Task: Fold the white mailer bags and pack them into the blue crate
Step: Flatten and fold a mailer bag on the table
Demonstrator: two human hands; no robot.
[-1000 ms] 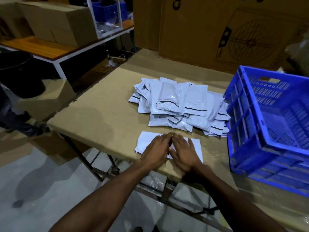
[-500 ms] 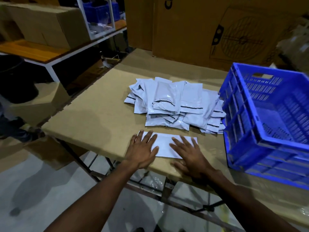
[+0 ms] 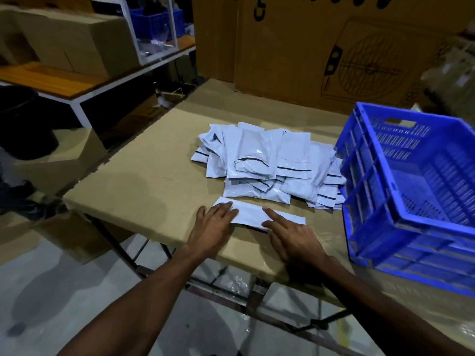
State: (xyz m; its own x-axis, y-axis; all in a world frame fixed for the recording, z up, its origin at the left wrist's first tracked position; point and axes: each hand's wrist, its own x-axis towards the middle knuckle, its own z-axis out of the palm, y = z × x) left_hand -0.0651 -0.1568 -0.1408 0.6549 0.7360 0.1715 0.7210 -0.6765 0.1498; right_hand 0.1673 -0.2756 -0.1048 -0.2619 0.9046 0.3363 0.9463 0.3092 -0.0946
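Here a brown table (image 3: 133, 181) carries the work, with large cardboard boxes (image 3: 321, 55) standing along its far edge and a white-framed shelf (image 3: 108, 83) off to the far left, stacked with more cartons and a small blue bin (image 3: 156, 21). The blue crate (image 3: 411, 191) sits on the table's right side, tilted a little toward the viewer, its slotted walls and floor visible (nothing can be made out lying inside it). A loose pile of white mailer bags (image 3: 267, 163) lies in the middle of the table, overlapping one another, the right edge of the pile just beside the crate's left wall. Nothing stands between the hands and the pile, or between the hands and the crate.

The left hand (image 3: 213, 224) lies flat with straight fingers, its fingertips pressing on the left end of a folded mailer bag (image 3: 253, 214). The right hand (image 3: 290, 237) is also flat and spread, the index finger stretched out over the bag's right part while the palm rests on the table near the front edge. Neither hand curls round anything.

The folded bag is a long narrow white strip lying flat, just in front of the pile and near the table's front edge, its right end left uncovered. The bags in the pile are pale grey-white and glossy, several showing a dark stripe across one end.
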